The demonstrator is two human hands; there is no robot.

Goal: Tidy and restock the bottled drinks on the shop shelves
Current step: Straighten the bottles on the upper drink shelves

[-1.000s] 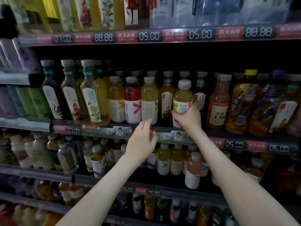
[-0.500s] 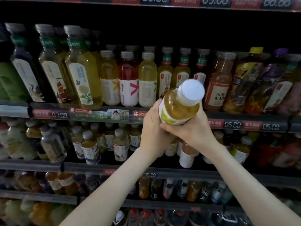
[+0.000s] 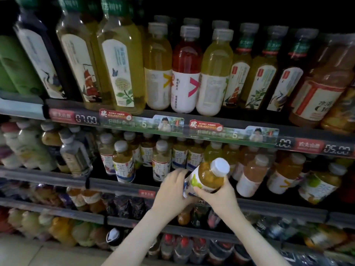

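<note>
Low and just right of centre, both hands are on one tea bottle (image 3: 208,178). The left hand (image 3: 172,191) cups its labelled lower end from the left, and the right hand (image 3: 219,197) grips it from below, fingers (image 3: 200,189) curled round the label. The bottle is tilted, its white cap (image 3: 220,167) pointing up and right. It's held in front of a row of matching tea bottles (image 3: 123,162), and the shelf rail (image 3: 119,186) runs behind the hands.

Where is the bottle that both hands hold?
Head view, just right of centre: the tilted bottle is between the left hand and right hand, in front of the tea bottles.
</note>
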